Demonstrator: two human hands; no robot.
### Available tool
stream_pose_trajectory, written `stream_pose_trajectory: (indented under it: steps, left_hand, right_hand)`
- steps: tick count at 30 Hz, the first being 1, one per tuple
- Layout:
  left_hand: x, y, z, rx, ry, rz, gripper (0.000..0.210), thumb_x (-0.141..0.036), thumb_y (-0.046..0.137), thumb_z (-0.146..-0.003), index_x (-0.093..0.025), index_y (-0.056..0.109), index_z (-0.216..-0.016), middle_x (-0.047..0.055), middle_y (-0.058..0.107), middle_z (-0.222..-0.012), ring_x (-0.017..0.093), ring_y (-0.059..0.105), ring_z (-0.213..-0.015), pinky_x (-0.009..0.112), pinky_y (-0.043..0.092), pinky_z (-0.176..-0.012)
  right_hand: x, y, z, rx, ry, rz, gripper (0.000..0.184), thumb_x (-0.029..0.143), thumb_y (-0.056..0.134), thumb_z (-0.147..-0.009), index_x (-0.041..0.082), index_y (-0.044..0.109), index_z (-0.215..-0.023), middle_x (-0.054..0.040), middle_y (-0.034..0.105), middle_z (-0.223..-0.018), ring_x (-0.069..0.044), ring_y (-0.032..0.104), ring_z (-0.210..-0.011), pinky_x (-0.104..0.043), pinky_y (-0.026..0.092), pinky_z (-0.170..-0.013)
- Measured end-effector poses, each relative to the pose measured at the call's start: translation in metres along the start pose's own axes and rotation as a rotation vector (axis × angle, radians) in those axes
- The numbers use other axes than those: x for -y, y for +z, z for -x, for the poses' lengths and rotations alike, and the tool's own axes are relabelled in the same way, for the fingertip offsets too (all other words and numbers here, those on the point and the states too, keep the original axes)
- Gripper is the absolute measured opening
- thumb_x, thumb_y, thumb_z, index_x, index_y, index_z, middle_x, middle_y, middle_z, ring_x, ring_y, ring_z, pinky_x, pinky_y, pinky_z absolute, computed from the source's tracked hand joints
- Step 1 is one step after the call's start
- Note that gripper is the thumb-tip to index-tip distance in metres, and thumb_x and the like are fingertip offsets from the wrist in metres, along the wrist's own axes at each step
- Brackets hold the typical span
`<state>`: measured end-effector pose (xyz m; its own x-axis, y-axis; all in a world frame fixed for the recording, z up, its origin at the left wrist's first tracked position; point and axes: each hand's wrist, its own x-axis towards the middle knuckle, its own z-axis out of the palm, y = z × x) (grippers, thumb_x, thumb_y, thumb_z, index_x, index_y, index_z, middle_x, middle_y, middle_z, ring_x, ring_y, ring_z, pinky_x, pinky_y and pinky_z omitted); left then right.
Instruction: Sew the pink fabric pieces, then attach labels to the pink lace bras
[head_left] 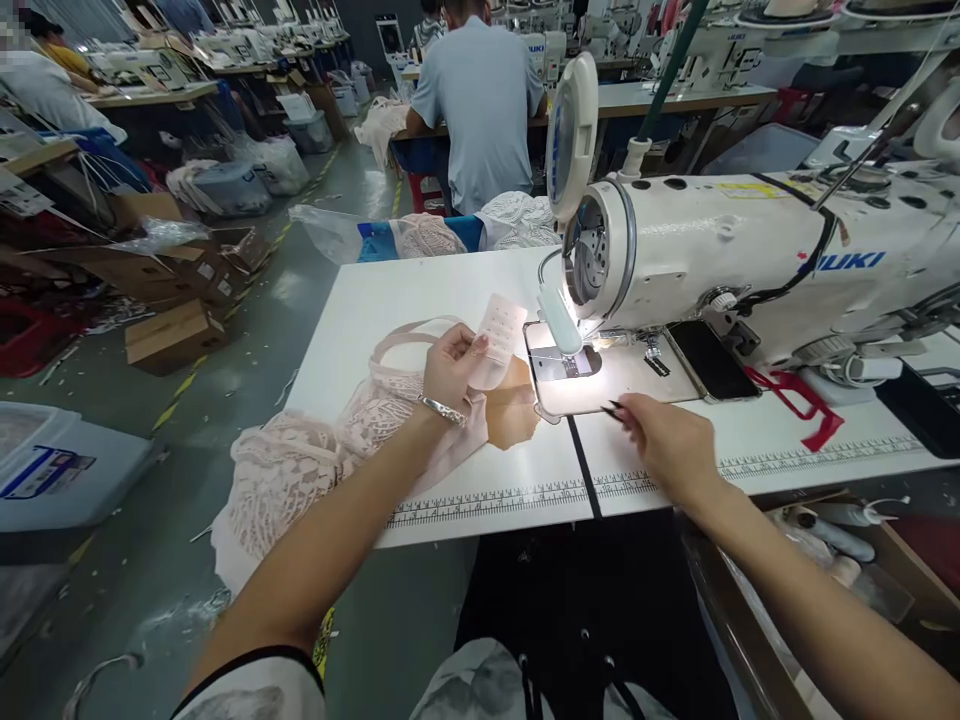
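Note:
My left hand (448, 365) pinches the edge of a pale pink hook-and-eye tape (501, 330), with rows of small marks, and lifts it above the table left of the needle area. From it a pale pink lace bra (382, 405) trails down to the left, its strap (390, 340) looped on the table. My right hand (671, 440) is closed around small black thread snips (612, 410), two pointed tips showing just in front of the machine bed. Most of the snips are hidden by the fingers. Beneath the tape lies a brown paper-like patch (514, 405).
A white sewing machine (697, 240) with a lit needle area stands at right. A phone (712, 360) and a red strip (802, 400) lie beside it. More lace (277, 480) hangs over the left table edge. A person (484, 110) sits ahead.

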<state>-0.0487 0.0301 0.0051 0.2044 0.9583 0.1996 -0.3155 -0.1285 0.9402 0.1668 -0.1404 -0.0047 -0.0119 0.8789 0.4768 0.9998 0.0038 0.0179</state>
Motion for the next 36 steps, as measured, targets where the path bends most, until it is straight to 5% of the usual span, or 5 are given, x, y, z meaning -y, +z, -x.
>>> stream_pose_trajectory:
  steps: [8,20,25,30,36]
  left_hand:
    - [0.001,-0.003,0.005,0.101,-0.033,-0.019,0.057,-0.059,0.087,-0.058,-0.019,0.047,-0.059,-0.006,0.042,-0.052,0.007,0.036,-0.046,0.020,0.028,-0.042]
    - [0.000,-0.001,0.010,0.239,-0.047,-0.125,0.055,-0.061,0.084,-0.061,-0.018,0.050,-0.060,-0.005,0.047,-0.054,0.008,0.040,-0.050,0.020,0.033,-0.048]
    - [0.006,0.005,0.020,0.377,-0.215,-0.128,0.052,-0.060,0.084,-0.061,-0.018,0.059,-0.081,-0.001,0.064,-0.064,0.014,0.059,-0.060,0.023,0.045,-0.056]
    - [0.012,0.008,0.027,0.488,-0.169,-0.342,0.037,-0.050,0.080,-0.068,-0.017,0.065,-0.068,0.002,0.068,-0.067,0.015,0.062,-0.064,0.025,0.048,-0.061]
    - [0.013,0.009,0.025,0.495,-0.210,-0.436,0.030,-0.047,0.073,-0.072,-0.017,0.073,-0.069,0.003,0.069,-0.067,0.014,0.060,-0.059,0.026,0.049,-0.059]
  right_hand:
    - [0.077,-0.005,-0.061,0.349,0.172,0.004,0.020,0.029,0.038,-0.101,0.017,0.053,-0.097,-0.0057,0.061,-0.083,-0.015,0.053,-0.063,-0.027,0.017,-0.051]
    - [0.084,-0.008,-0.062,0.407,0.201,-0.100,0.019,0.028,0.032,-0.102,0.019,0.046,-0.091,-0.0046,0.058,-0.074,-0.017,0.051,-0.056,-0.028,0.020,-0.051]
    - [0.066,-0.001,-0.027,0.233,0.400,-0.415,0.020,0.041,0.041,-0.096,0.021,0.044,-0.097,0.0015,0.055,-0.067,-0.017,0.049,-0.050,-0.026,0.027,-0.051]
    - [0.061,0.008,-0.008,0.007,0.583,-0.715,0.036,0.055,0.053,-0.085,0.023,0.044,-0.098,0.0070,0.046,-0.061,-0.014,0.045,-0.051,-0.025,0.034,-0.053]
    - [0.058,0.013,-0.015,0.001,0.681,-0.871,0.042,0.054,0.058,-0.082,0.023,0.037,-0.062,0.0070,0.034,-0.053,-0.011,0.032,-0.053,-0.025,0.028,-0.051]
